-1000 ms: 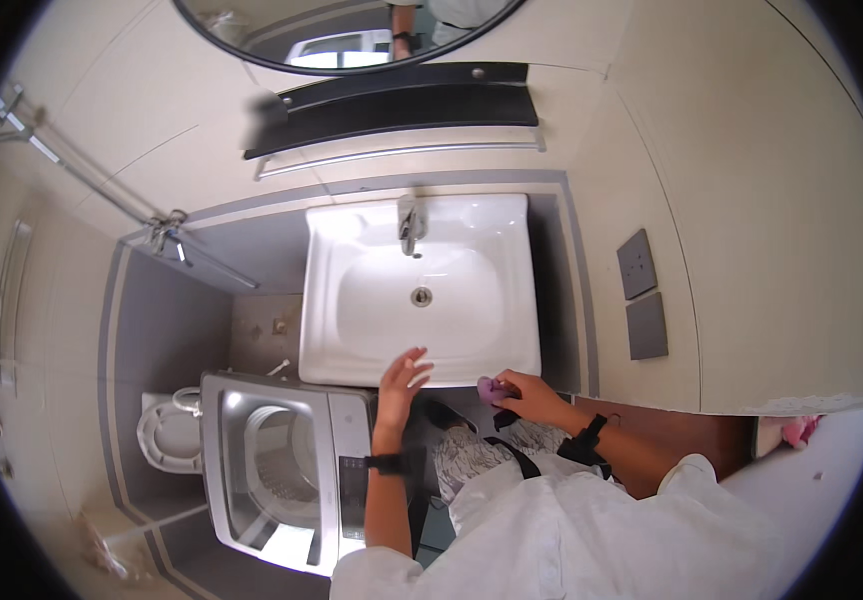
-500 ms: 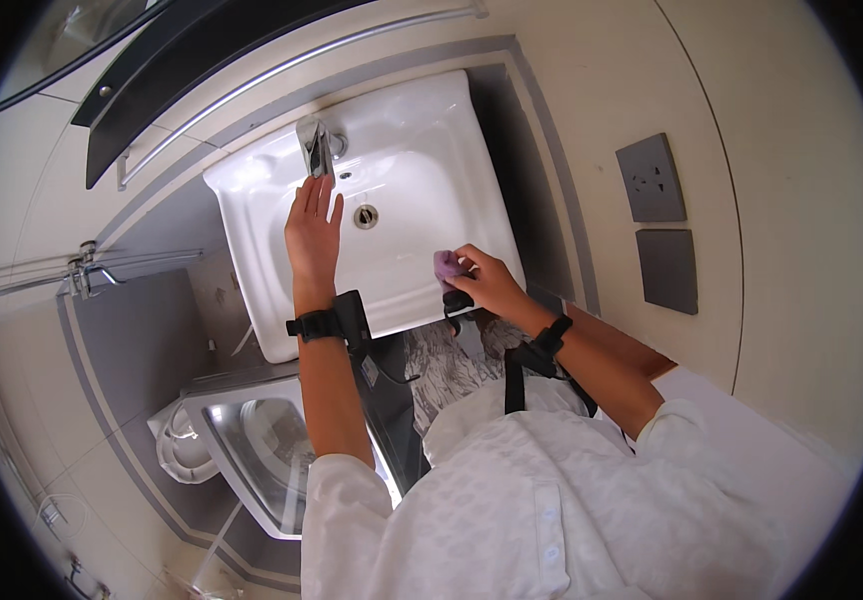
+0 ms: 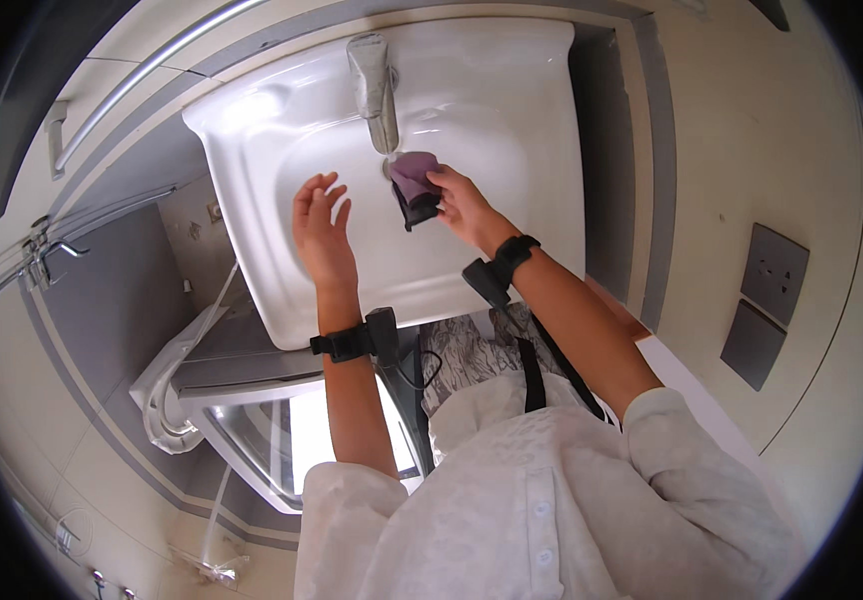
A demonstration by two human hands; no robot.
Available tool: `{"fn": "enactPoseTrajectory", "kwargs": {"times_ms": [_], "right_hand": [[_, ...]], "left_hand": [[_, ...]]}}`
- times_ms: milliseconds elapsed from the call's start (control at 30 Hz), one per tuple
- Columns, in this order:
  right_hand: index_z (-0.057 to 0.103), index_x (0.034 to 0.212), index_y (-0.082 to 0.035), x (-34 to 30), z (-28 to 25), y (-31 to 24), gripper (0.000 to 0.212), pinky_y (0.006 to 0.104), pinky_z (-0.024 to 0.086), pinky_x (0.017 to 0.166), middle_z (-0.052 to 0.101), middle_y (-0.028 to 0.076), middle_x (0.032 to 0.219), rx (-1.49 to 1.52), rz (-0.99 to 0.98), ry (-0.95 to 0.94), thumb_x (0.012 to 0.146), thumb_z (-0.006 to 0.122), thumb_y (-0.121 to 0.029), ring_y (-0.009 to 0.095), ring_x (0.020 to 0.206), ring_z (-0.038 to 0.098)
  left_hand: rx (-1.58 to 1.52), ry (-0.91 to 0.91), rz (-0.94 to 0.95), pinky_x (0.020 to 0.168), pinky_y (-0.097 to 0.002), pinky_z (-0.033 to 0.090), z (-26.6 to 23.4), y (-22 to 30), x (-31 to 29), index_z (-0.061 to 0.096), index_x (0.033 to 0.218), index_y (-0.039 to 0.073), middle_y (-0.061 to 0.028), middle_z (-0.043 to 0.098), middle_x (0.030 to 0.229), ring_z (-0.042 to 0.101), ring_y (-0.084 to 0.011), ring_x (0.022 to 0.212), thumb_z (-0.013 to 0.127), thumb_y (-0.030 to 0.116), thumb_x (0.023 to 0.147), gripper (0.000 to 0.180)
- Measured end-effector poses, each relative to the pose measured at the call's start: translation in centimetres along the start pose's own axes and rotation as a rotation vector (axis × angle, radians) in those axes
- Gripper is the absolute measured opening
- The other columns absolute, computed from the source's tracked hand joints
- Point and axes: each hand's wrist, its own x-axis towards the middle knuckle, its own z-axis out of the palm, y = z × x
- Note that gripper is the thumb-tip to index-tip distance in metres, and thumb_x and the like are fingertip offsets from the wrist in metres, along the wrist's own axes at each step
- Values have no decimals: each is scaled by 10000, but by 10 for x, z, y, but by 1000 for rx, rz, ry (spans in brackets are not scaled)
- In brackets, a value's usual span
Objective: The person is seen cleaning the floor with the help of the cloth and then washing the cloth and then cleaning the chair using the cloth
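My right hand (image 3: 467, 208) grips a small purple and black piece of cloth (image 3: 415, 178), its thumb and fingers closed on the cloth's right side. The cloth hangs just below the spout of the metal faucet (image 3: 374, 90), over the white washbasin (image 3: 472, 270). The black part droops at its lower end. Whether water is running onto it I cannot tell for sure. Over the basin's left side, my left hand (image 3: 326, 235) is held up with loosely bent, parted fingers and nothing in them. The cloth partly hides the drain.
Each wrist carries a black strapped device (image 3: 357, 338). Left of the basin stands a washing machine (image 3: 297, 430) with a glassy lid. A metal rail (image 3: 152, 80) runs along the tiled wall; a grey socket plate (image 3: 776, 272) is on the right.
My right hand has carried the cloth from the basin's near right edge to beneath the spout. My left hand has drawn back from the faucet toward me. The view has shifted closer to the basin.
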Motion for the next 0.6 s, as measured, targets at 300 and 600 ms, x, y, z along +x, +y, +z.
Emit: {"fn": "enactPoseTrajectory", "kwargs": {"times_ms": [300, 600], "right_hand": [[568, 1156, -142, 61, 46, -3, 308, 316, 418, 871, 621, 11, 1062, 184, -102, -90, 927, 550, -346, 145, 997, 563], [658, 1039, -46, 45, 47, 4, 285, 318, 446, 693, 629, 15, 895, 36, -213, 533, 946, 535, -286, 116, 811, 555]], "left_hand": [[354, -96, -270, 762, -253, 439, 3, -40, 61, 521, 1234, 7, -63, 595, 1150, 570, -118, 958, 668, 283, 884, 468], [359, -305, -188, 653, -254, 437, 2, -62, 78, 590, 1044, -20, -45, 622, 930, 569, -102, 783, 698, 193, 848, 309]]}}
